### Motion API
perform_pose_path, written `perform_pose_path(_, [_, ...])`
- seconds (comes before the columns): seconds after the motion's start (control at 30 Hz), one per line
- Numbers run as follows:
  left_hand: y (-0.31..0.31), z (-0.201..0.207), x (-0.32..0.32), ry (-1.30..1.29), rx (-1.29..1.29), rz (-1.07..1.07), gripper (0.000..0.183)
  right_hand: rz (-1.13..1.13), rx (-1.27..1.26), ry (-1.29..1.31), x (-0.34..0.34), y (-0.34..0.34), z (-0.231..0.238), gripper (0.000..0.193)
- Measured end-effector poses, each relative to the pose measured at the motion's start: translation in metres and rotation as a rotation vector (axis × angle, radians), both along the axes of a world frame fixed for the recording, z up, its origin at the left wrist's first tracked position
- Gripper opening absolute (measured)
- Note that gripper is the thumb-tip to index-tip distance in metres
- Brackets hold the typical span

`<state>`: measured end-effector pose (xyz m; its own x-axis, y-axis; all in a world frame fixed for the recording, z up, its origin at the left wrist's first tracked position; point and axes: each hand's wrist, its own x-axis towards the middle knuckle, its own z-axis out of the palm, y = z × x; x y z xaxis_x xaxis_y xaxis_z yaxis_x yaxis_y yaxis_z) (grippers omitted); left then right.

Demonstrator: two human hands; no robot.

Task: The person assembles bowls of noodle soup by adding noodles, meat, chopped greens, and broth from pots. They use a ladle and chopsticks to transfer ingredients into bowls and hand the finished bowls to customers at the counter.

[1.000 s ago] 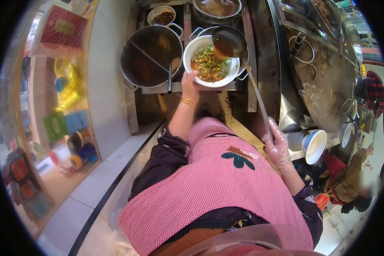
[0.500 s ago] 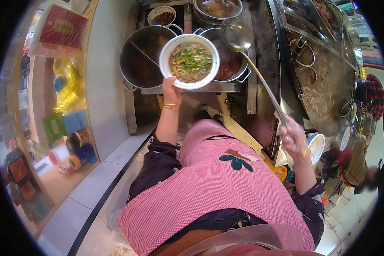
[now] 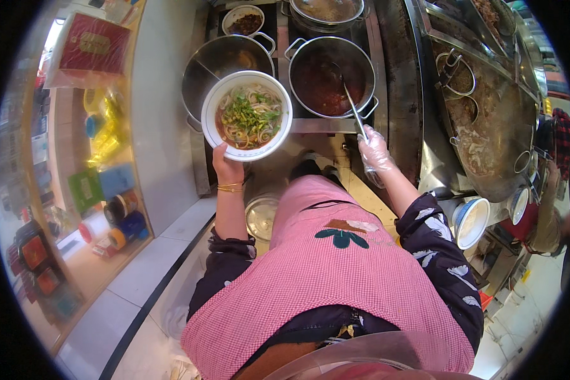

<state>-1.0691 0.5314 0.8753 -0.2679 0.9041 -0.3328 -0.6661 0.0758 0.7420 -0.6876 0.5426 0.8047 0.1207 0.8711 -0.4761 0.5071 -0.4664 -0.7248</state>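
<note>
My left hand (image 3: 228, 166) grips the near rim of a white bowl (image 3: 269, 147), which holds noodles in reddish broth (image 3: 250, 117) topped with chopped greens. The bowl hangs over the near edge of a divided pot (image 3: 196, 95). In a clear plastic glove, my right hand (image 3: 375, 151) is closed round the handle of a ladle (image 3: 354, 109). The ladle's head is sunk in the dark red soup of a two-handled pot (image 3: 296, 79) and cannot be seen.
Behind the pots stand a small bowl of dark red bits (image 3: 244, 22) and a lidded-looking steel pot (image 3: 328, 11). To the right is a large steel pan (image 3: 481, 139) with strainers. Stacked white bowls (image 3: 472, 223) sit nearby; shelves (image 3: 133, 171) line the left.
The ladle has gone from above the right pot down into its soup, my right hand moving forward and left. My left hand has brought the bowl left and nearer me.
</note>
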Motion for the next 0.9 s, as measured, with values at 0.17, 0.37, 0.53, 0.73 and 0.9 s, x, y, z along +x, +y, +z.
perform_pose_path(0.17, [-0.010, -0.015, 0.004, -0.107, -0.020, 0.017, 0.054, -0.346, -0.323, 0.613, 0.020, -0.002, 0.040, 0.034])
perform_pose_path(0.37, [-0.005, -0.035, 0.006, -0.095, -0.064, -0.036, 0.054, -0.464, -0.402, 0.781, 0.055, -0.031, 0.125, 0.051])
perform_pose_path(0.53, [0.011, -0.038, 0.017, -0.017, -0.045, -0.068, 0.053, -0.400, -0.360, 0.899, 0.065, -0.056, 0.199, 0.054])
perform_pose_path(0.73, [0.042, -0.032, 0.044, -0.041, -0.062, -0.063, 0.043, -0.288, -0.365, 0.995, 0.056, -0.077, 0.256, 0.065])
perform_pose_path(0.9, [0.057, -0.017, 0.063, -0.077, -0.036, -0.151, 0.042, -0.269, -0.299, 0.846, 0.029, -0.090, 0.267, 0.056])
